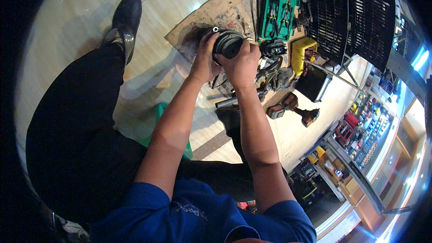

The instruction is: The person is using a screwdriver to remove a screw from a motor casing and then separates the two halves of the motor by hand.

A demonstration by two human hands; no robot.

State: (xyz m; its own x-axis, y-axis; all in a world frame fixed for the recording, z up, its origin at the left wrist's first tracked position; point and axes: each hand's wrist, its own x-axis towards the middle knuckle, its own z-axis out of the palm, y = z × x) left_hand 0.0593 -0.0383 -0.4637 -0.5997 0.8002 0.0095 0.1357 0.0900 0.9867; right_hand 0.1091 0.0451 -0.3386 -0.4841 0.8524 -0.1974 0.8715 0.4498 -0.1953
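Observation:
Between my two hands is a dark round machine part (230,45) with ringed edges and a darker flat face, seen over a stained cardboard sheet (183,39). My left hand (205,62) wraps its left side, with the fingers reaching up along the rim. On the other side, my right hand (241,66) is closed around the part, its thumb and fingers pressed on the edge. A small shiny ring-like end (215,29) shows by my left fingertips; whether it belongs to the part I cannot tell. The part's underside is hidden.
Right of my hands lie a green tool case (278,12) with pliers, a yellow container (303,55), greasy dark parts (273,74) and a metal tube (227,103). Cordless power tools (308,116) rest on the floor. Black slotted panels (328,15) stand farther right; green plastic (160,110) shows under my left arm.

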